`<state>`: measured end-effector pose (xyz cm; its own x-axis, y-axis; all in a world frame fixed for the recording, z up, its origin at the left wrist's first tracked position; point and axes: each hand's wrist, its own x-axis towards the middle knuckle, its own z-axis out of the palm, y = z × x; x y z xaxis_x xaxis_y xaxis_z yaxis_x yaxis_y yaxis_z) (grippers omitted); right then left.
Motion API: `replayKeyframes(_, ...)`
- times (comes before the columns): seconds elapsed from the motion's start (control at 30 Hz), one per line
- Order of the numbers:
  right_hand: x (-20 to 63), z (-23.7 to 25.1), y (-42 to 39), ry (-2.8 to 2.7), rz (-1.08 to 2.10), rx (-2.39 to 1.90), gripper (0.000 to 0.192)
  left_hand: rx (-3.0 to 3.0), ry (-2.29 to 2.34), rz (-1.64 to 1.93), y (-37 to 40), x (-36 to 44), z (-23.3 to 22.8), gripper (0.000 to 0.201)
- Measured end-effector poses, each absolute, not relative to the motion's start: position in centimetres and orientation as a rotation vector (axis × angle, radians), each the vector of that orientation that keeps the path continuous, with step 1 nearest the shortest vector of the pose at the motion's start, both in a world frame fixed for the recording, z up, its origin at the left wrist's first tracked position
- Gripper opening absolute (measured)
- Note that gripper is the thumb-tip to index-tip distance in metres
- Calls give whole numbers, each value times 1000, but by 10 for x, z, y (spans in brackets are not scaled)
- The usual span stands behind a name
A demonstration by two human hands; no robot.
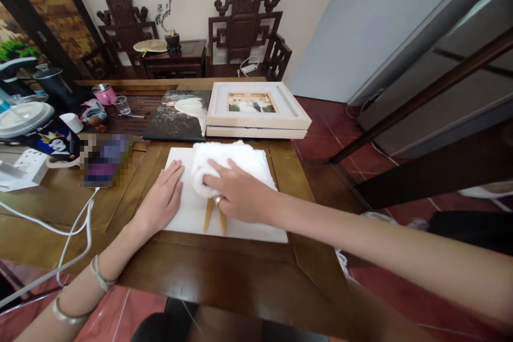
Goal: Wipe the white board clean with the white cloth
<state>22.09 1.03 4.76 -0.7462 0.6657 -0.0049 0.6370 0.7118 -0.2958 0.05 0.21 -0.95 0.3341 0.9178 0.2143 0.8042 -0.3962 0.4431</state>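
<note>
A pale flat board point(256, 232) lies on the wooden table in front of me. My left hand point(166, 192) rests flat on its left edge, fingers stretched out and holding nothing. My right hand point(236, 192), with a ring on one finger, presses a folded white fluffy cloth point(240, 155) onto the board, its fingers curled into the cloth. The cloth hides the upper part of the board. Two pointed golden-yellow shapes point(208, 216) show on the board just below the cloth; I cannot tell whether they are printed or separate pieces.
Behind the board lie a dark picture panel point(164, 117) and white-framed pictures point(216, 112), stacked. To the left are a pixelated phone-like object point(105, 163) with a white cable point(86, 214), a lidded black cup point(52, 136), a power strip point(30, 168) and a pink mug point(103, 95).
</note>
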Motion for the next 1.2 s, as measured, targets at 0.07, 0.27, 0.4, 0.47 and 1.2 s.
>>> replayKeyframes(0.07, 215, 39, 26, -2807, 265, -1118, 43, 2341, 1549, 644, 2, 1, -8, 49)
replayKeyframes(0.27, 193, 32, 4, -2896, -55, -1012, 40, 2331, 1516, 657, 3, -2, -8, 48)
replayKeyframes(0.4, 191, 43, -49, -2978, 82, -813, 35, 2325, 1501, 649, 3, -4, -10, 48)
replayKeyframes(0.47, 193, 50, -71, -3012, 202, -728, 32, 2331, 1490, 648, 3, -4, -10, 48)
replayKeyframes(1.2, 162, 39, -11, -2917, 184, -813, 42, 1820, 1532, 1211, 0, -8, 0, 52)
